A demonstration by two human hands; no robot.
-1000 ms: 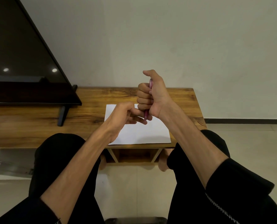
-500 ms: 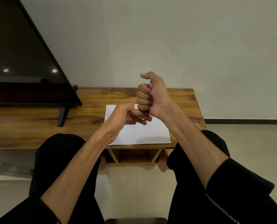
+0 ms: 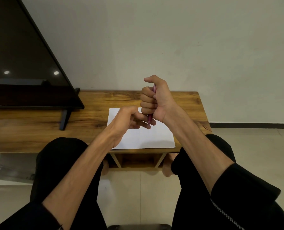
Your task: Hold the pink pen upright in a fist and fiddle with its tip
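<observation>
My right hand (image 3: 156,98) is raised above the table in a fist, its fingers wrapped round an upright pink pen (image 3: 149,120) and its thumb lying over the pen's top end. The pen's lower end sticks out under the fist. My left hand (image 3: 129,120) is just below and to the left, and its fingertips pinch that lower end. Under both hands a blank white sheet of paper (image 3: 154,138) lies flat near the front edge of the wooden table (image 3: 38,130).
A large dark television (image 3: 22,72) stands on black feet on the table's left part. A plain wall is behind. My knees in black trousers are against the table's front edge, above a tiled floor. An open shelf sits under the tabletop.
My right thumb bent down onto the pen's top half a second ago and now lies flatter over it. Both hands otherwise stay in place.
</observation>
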